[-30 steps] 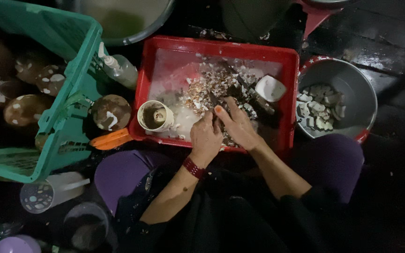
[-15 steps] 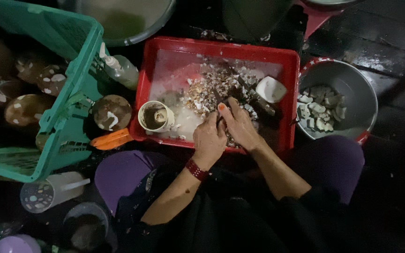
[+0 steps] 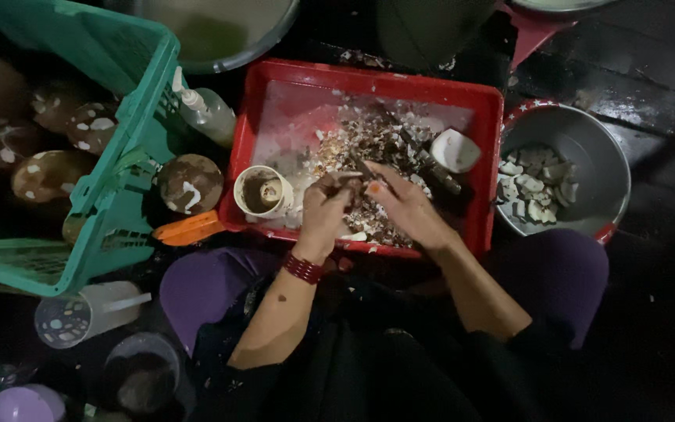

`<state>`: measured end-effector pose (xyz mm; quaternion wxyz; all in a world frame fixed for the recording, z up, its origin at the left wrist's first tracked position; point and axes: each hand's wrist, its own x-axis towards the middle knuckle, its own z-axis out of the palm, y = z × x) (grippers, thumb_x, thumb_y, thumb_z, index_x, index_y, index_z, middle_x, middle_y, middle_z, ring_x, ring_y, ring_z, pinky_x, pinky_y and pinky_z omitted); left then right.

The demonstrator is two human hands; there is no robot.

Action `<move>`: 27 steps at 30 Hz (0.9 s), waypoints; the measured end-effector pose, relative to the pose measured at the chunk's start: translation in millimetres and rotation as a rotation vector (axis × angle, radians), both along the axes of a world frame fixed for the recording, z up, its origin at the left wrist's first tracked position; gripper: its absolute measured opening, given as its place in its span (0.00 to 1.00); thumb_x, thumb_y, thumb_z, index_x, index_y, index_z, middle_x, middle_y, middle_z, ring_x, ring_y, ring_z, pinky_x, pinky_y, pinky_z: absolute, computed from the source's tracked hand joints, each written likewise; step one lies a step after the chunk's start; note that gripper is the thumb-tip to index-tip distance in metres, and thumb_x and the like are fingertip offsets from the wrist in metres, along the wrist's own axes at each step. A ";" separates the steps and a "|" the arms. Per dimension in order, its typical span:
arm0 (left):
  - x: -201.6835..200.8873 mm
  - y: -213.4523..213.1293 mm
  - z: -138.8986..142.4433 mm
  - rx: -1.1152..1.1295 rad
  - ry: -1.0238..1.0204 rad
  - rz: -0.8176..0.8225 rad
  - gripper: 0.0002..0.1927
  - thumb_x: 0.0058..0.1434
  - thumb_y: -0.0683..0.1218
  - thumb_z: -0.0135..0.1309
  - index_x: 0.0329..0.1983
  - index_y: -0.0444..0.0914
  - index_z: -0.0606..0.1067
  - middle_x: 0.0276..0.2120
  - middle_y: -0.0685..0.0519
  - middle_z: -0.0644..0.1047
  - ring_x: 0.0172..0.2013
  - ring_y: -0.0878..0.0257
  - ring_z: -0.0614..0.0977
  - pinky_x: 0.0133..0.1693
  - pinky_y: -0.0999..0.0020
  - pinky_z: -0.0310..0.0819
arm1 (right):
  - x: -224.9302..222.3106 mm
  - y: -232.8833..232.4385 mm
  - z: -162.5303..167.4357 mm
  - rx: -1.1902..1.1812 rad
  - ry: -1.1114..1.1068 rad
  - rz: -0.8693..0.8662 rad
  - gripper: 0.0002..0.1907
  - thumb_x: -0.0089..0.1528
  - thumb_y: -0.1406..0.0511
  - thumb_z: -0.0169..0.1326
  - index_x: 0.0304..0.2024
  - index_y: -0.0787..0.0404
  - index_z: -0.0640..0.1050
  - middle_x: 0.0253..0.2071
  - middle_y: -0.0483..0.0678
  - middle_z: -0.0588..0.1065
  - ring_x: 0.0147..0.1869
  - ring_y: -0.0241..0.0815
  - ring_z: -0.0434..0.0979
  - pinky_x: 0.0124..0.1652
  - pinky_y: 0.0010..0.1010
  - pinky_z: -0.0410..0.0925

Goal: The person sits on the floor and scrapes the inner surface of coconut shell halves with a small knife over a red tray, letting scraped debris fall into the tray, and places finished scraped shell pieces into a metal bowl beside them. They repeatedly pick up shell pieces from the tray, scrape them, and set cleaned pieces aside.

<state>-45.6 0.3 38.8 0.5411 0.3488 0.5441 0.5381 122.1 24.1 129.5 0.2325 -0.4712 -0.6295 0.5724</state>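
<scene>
Shell scraps (image 3: 369, 144) under two hands, left hand (image 3: 323, 207), right hand (image 3: 404, 205), one red tray (image 3: 369, 78).

Broken shell bits (image 3: 369, 148) — pale, brownish — heaped in red tray (image 3: 369, 82).

Looked like a floor-level food prep spot, market-stall style: dark wet ground, red tray (image 3: 487, 156) of shell scraps, green crate (image 3: 111, 203) of coconuts (image 3: 44, 176), metal bowl (image 3: 587, 148) of white pieces.

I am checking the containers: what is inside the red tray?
The red tray holds broken shell bits, a small cup and a white shell piece. Both hands cover the part beneath them.
</scene>
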 end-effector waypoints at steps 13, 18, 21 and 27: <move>-9.4 9.7 -7.3 -0.126 -0.271 0.026 0.25 0.57 0.32 0.51 0.56 0.45 0.73 0.44 0.54 0.82 0.41 0.65 0.83 0.44 0.72 0.79 | -1.4 -2.8 12.0 0.675 0.016 0.182 0.32 0.76 0.57 0.48 0.76 0.59 0.53 0.56 0.69 0.73 0.56 0.60 0.74 0.51 0.49 0.67; -7.0 -1.4 -15.7 -0.002 -0.112 -0.122 0.09 0.63 0.33 0.51 0.43 0.29 0.79 0.38 0.50 0.81 0.38 0.63 0.80 0.41 0.69 0.75 | -10.2 -1.3 29.2 -0.019 -0.665 0.167 0.48 0.68 0.48 0.47 0.85 0.48 0.42 0.44 0.69 0.81 0.52 0.64 0.81 0.55 0.46 0.70; -7.3 -2.2 -14.7 -0.091 -0.202 -0.107 0.06 0.65 0.36 0.52 0.42 0.33 0.79 0.37 0.53 0.80 0.36 0.66 0.79 0.39 0.70 0.74 | -12.8 0.9 28.9 0.083 -0.369 0.129 0.48 0.62 0.47 0.48 0.79 0.50 0.48 0.43 0.64 0.82 0.53 0.55 0.83 0.54 0.40 0.69; -0.5 -3.8 -4.7 -0.025 -0.286 -0.094 0.04 0.68 0.38 0.53 0.41 0.34 0.78 0.36 0.54 0.80 0.35 0.67 0.78 0.40 0.70 0.74 | -3.8 1.4 7.2 0.239 -0.118 0.156 0.44 0.67 0.48 0.49 0.78 0.57 0.48 0.49 0.62 0.82 0.66 0.54 0.77 0.66 0.42 0.58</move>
